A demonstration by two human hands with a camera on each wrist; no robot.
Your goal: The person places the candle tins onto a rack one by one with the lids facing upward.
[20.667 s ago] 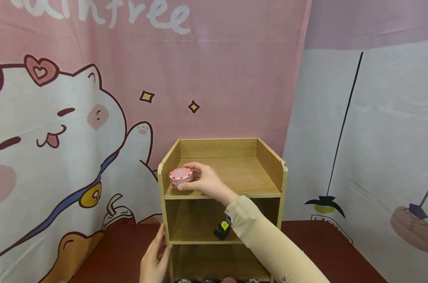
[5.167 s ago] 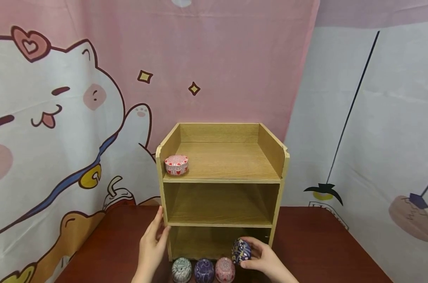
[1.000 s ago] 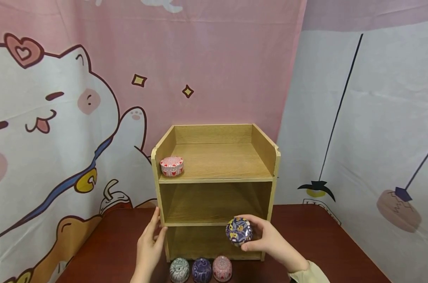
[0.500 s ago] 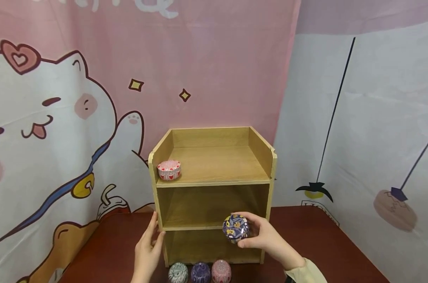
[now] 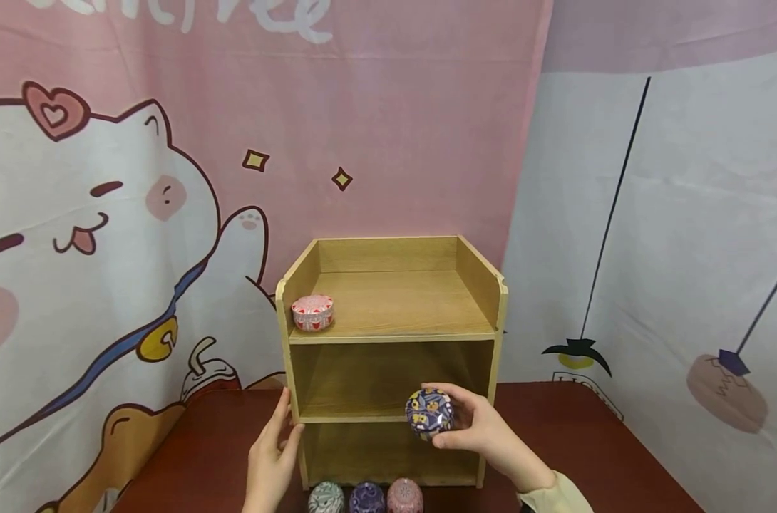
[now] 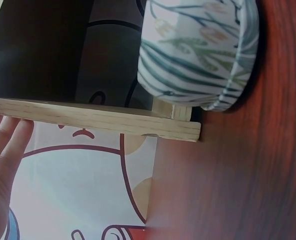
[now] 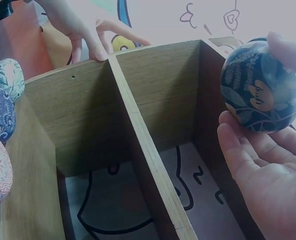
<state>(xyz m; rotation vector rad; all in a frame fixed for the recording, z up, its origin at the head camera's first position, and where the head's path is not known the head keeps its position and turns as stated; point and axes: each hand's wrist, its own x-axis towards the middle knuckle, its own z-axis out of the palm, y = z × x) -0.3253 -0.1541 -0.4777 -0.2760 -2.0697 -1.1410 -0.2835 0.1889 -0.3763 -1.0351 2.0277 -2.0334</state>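
My right hand (image 5: 481, 424) pinches a round navy tin (image 5: 430, 413) with yellow flowers between thumb and fingers. It is held in the air in front of the wooden shelf unit (image 5: 395, 303), at the height of the middle shelf's front edge, its lid tilted towards me. My left hand (image 5: 271, 456) rests with extended fingers against the unit's left side panel, the thumb at the front edge; in the left wrist view its fingers (image 6: 12, 145) lie along that panel. On the top shelf, at the front left corner, sits a pink tin with red hearts (image 5: 313, 313).
Three more tins stand in a row before the unit: a green-and-white leafy one (image 5: 326, 499), a purple swirled one (image 5: 367, 499) and a pink patterned one (image 5: 405, 496). The unit stands on a dark red table (image 5: 555, 442). A printed cloth (image 5: 401, 128) hangs behind.
Some time ago my right hand held the heart tin at the top shelf; that tin now stands there. The navy tin has since been lifted from beside the row. The left hand stays put.
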